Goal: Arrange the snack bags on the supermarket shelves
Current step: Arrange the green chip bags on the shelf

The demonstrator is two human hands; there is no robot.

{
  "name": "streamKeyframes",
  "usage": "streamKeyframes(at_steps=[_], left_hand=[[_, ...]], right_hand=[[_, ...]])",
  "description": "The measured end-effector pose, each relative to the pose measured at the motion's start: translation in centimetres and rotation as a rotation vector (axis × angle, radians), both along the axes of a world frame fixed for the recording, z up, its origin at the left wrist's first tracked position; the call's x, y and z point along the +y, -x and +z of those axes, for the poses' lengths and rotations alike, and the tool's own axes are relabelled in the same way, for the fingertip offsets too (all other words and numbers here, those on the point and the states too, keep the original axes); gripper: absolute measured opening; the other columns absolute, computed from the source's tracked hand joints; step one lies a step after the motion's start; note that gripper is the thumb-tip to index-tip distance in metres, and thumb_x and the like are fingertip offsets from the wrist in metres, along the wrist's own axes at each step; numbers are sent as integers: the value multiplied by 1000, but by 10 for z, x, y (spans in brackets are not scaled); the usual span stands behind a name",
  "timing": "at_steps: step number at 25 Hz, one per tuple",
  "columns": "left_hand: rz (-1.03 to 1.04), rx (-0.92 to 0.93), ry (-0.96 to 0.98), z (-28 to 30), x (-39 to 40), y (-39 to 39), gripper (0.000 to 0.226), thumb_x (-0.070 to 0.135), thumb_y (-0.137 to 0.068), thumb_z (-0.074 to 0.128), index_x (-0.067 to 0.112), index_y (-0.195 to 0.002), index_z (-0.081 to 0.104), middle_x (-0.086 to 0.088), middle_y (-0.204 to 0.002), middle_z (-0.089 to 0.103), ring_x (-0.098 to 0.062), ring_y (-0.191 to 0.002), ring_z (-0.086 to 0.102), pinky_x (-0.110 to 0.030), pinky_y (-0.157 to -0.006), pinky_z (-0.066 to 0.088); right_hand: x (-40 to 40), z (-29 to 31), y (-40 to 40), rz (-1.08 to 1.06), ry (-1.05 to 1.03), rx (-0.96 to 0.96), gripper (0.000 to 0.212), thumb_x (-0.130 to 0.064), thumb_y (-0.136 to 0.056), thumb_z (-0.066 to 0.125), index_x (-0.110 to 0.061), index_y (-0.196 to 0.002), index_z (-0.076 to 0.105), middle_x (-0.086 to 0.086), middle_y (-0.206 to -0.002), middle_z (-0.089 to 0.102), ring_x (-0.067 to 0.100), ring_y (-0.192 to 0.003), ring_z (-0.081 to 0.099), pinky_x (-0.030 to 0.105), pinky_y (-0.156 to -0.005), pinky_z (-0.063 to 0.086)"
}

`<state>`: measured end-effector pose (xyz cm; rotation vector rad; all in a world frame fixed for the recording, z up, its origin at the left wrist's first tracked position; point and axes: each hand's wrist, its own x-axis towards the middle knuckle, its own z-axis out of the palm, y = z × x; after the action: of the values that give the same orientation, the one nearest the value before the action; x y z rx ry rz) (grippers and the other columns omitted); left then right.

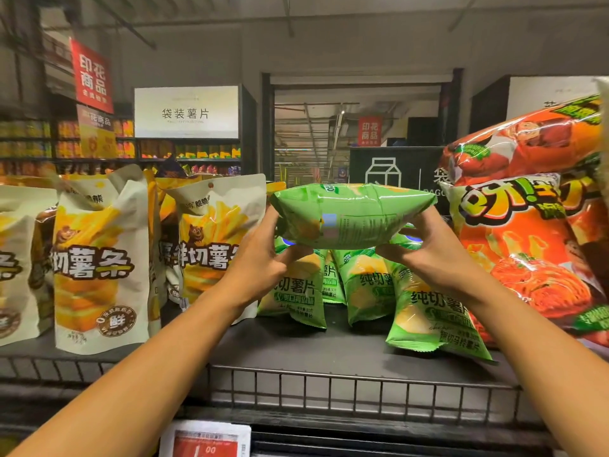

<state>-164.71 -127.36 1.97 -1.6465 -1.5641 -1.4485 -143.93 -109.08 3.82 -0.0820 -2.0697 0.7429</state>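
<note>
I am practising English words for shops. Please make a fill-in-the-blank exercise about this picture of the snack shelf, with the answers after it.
1. Both hands, the left hand and the right hand, hold one ____ snack bag sideways.
2. The held bag is ____ the green bags standing on the shelf.
3. The white and yellow bags show a cartoon ____.
4. The big orange bags are on the ____ side of the green bags.

Answers: green; above; bear; right
</note>
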Motion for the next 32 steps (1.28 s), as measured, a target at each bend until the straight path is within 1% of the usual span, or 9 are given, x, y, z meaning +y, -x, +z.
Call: streamKeyframes(at_steps=[3, 9, 13, 16, 22, 25, 27, 30, 32], left_hand=[[45, 154, -112, 4, -3, -6, 63, 47, -78, 70, 26, -133, 49, 27, -117, 56, 7, -102, 52, -13, -89, 42], [235, 492, -251, 10, -8, -18, 72, 47, -75, 74, 2, -130, 59, -13, -115, 66, -30, -103, 60, -49, -84, 49], [337, 642, -288, 11, -10, -21, 71, 52, -78, 72, 2, -128, 62, -16, -104, 67, -31, -96, 57, -47, -78, 48], [364, 692, -287, 12, -11, -21, 70, 54, -80, 69, 4, -129, 59, -17, -100, 67, -34, -91, 60, -45, -75, 48], [324, 498, -228, 11, -9, -19, 69, 53, -79, 69, 3, -126, 59, -6, -105, 66, -21, -97, 54, -36, -80, 40], [331, 243, -72, 6, -4, -13, 61, 56, -76, 73, 9, -114, 62, 6, -98, 55, -19, -95, 52, -32, -80, 39], [359, 72, 45, 4, 1, -7, 56, 51, -75, 78, 11, -112, 64, 1, -105, 58, -26, -106, 52, -35, -90, 43], [408, 15, 157, 0, 5, -2, 56, 56, -77, 68, 13, -113, 67, -11, -120, 62, -33, -120, 50, -41, -104, 40], [364, -25, 186, -1, 7, -2, 64, 67, -78, 57, 17, -118, 65, -10, -127, 61, -31, -126, 47, -47, -111, 34]], right_hand=[[7, 1, 3, -85, -9, -64, 57, -22, -76, 86, -21, -128, 60, -3, -131, 62, 18, -124, 56, 41, -111, 43], [13, -3, 7, 32, 54, -152, 46, -13, -85, 79, -19, -128, 62, -5, -127, 68, 11, -122, 61, 43, -111, 44], [15, -9, 12, 106, 134, -258, 35, -10, -95, 66, -17, -128, 57, -3, -128, 66, 16, -105, 65, 32, -77, 59], [15, -11, 14, 73, 148, -289, 36, -12, -97, 63, -15, -132, 53, 0, -132, 62, 21, -105, 66, 25, -68, 57], [13, -5, 10, 68, 86, -75, 41, -12, -90, 72, -26, -125, 56, -7, -125, 65, 12, -118, 62, 30, -87, 59], [8, 2, 2, 118, 16, 79, 53, -30, -82, 77, -45, -124, 48, -12, -138, 56, 1, -133, 48, 16, -94, 49], [3, 4, -1, 128, -34, 126, 52, -44, -83, 77, -56, -121, 44, -22, -135, 54, -2, -134, 45, 23, -98, 48], [-7, 5, 1, 52, -240, 221, 54, -37, -83, 75, -48, -127, 46, -7, -127, 55, 10, -119, 56, 36, -102, 49], [-16, 8, 2, -17, -443, 303, 60, -35, -82, 74, -33, -135, 46, 4, -126, 48, 16, -116, 53, 29, -100, 50]])
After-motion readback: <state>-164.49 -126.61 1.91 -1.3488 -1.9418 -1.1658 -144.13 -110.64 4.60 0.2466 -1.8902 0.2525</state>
